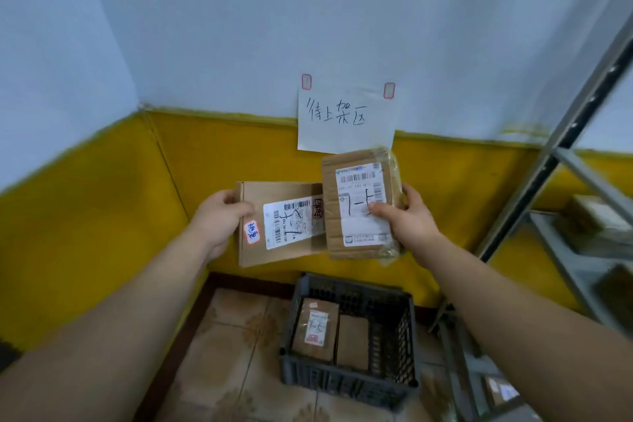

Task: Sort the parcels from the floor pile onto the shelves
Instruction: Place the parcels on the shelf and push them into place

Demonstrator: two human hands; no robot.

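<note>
Parcels are up near the far wall (239,27), the wide flat box (281,226) pinched at its left edge by our left hand (219,221), the smaller taped box (359,202) clasped in our right hand (407,223), and either one-edge grip could slip.

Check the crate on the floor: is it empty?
No: the crate holds a labelled parcel and a plain parcel side by side.
</note>
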